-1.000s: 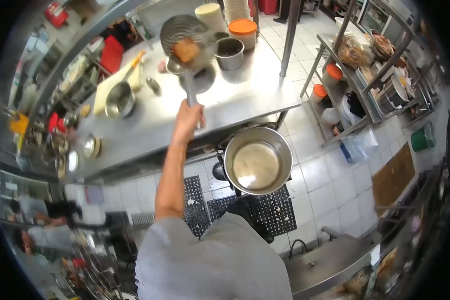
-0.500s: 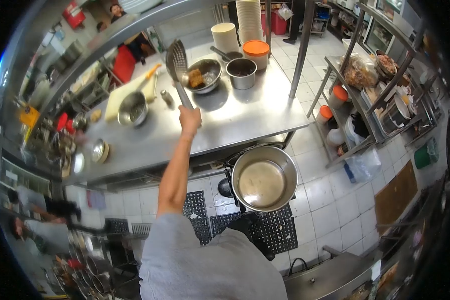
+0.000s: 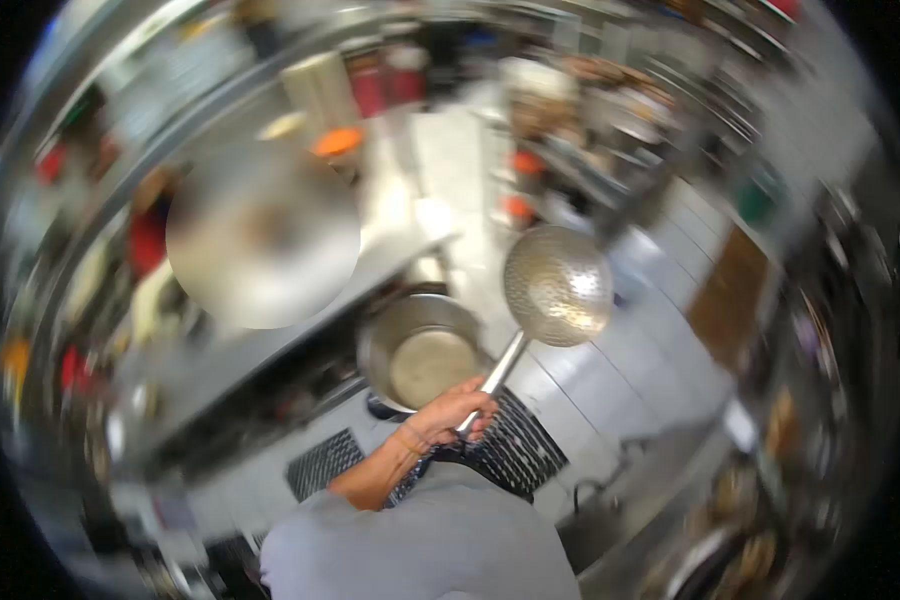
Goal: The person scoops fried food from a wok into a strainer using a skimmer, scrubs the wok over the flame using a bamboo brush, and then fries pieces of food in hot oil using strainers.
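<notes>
My left hand (image 3: pixel 456 411) is closed around the metal handle of a large perforated skimmer (image 3: pixel 558 287). The skimmer's round bowl points up and to the right, over the pale floor tiles in this view, and its holes catch the light. Just left of the handle is a big deep metal pot (image 3: pixel 378 350), with a pale bottom showing inside. My fingers overlap the pot's near rim in this view. My right hand is not in the picture.
A steel counter (image 3: pixel 220 385) runs along the left, partly covered by a blurred round patch. An orange-lidded tub (image 3: pixel 338 142) stands on it. Dark rubber mats (image 3: pixel 325 463) lie on the floor, with a brown board (image 3: pixel 725 300) farther right. Loaded shelves are at the back right.
My left hand has swung the skimmer from above the counter to the right, past the pot. The whole view has turned to the right and is blurred.
</notes>
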### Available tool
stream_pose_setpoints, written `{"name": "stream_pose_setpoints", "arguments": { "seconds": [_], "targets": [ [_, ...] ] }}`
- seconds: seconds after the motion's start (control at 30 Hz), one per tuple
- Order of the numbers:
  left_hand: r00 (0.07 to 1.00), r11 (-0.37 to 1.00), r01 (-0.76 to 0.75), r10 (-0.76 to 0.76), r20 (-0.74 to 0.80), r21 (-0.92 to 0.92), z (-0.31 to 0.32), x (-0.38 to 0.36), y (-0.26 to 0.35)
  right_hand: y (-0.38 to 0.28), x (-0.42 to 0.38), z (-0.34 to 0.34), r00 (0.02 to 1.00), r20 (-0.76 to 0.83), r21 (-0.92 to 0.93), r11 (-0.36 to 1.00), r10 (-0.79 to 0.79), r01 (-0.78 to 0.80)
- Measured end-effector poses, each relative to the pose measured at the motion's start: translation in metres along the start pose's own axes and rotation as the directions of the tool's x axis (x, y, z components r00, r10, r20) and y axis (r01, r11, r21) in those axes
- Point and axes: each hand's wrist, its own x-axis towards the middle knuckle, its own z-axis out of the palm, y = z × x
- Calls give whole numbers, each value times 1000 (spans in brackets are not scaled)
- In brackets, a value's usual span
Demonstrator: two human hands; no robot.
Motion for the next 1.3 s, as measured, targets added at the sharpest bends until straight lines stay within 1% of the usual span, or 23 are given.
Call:
{"name": "stream_pose_setpoints", "arguments": {
  "seconds": [0.07, 0.1, 0.17, 0.2, 0.23, 0.3, 0.37, 0.43, 0.47, 0.57, 0.6, 0.73, 0.8, 0.83, 0.9, 0.93, 1.0, 1.03, 1.1, 1.13, 1.2, 1.27, 1.3],
  "targets": [
    [977, 984, 168, -175, 124, 66, 29, 21, -19, 72, -1, -15, 999, -46, 21, 1000, -14, 15],
    [946, 964, 251, -264, 190, 86, 43, 30, -26, 18, -14, -45, 945, 127, 148, 936, 301, -318],
    [932, 918, 257, -318, 175, 302, 91, 35, -29, -8, -22, -56, 848, 127, 306, 793, 515, -528],
    [910, 889, 257, -354, 214, 379, 104, 46, -35, -18, -26, -60, 888, 40, 321, 836, 458, -445],
    [898, 864, 239, -370, 238, 442, 114, 53, -41, -22, -30, -61, 766, 83, 525, 626, 637, -577],
    [846, 811, 238, -444, 295, 535, 138, 65, -47, -56, -36, -93, 776, 217, 647, 508, 592, -569],
    [822, 804, 234, -464, 330, 547, 152, 61, -45, -63, -51, -109, 767, 181, 727, 441, 616, -526],
    [790, 763, 190, -493, 365, 618, 175, 68, -55, -52, -55, -112, 773, 140, 711, 480, 619, -514],
    [792, 749, 191, -499, 351, 635, 183, 69, -57, -35, -61, -104, 826, 10, 642, 630, 564, -438],
    [762, 687, 175, -548, 345, 705, 198, 89, -58, -24, -63, -105, 798, -84, 565, 688, 597, -455],
    [751, 678, 178, -562, 347, 713, 202, 99, -59, -57, -55, -123, 678, -25, 603, 552, 735, -576],
    [670, 615, 286, -676, 306, 735, 224, 141, -88, -57, -82, -120, 683, -116, 511, 633, 721, -582],
    [597, 581, 335, -740, 310, 742, 230, 172, -104, -93, -92, -131, 495, 150, 726, 244, 856, -643],
    [580, 587, 336, -745, 329, 737, 234, 189, -114, -106, -97, -130, 501, 124, 729, 264, 856, -631],
    [503, 527, 322, -799, 329, 786, 239, 220, -135, -129, -104, -130, 514, 285, 852, 31, 809, -522],
    [464, 503, 314, -821, 332, 805, 243, 235, -143, -138, -97, -131, 515, 265, 852, 52, 815, -521],
    [431, 478, 347, -846, 316, 807, 254, 254, -157, -153, -84, -130, 474, 390, 885, -179, 790, -429],
    [410, 451, 368, -863, 294, 813, 259, 263, -164, -154, -76, -127, 476, 374, 891, -165, 796, -424],
    [358, 433, 384, -884, 301, 815, 266, 284, -175, -144, -62, -115, 472, 502, 857, -344, 725, -383],
    [314, 407, 398, -903, 295, 822, 269, 294, -180, -137, -57, -106, 498, 519, 851, -370, 695, -372],
    [252, 372, 411, -924, 288, 833, 273, 314, -188, -138, -48, -93, 513, 505, 860, -352, 694, -370],
    [122, 287, 537, -957, 264, 793, 275, 333, -194, -142, -43, -80, 530, 497, 864, -338, 687, -372],
    [104, 277, 535, -959, 263, 798, 274, 340, -196, -152, -37, -80, 527, 483, 872, -328, 699, -364]
  ]
}}
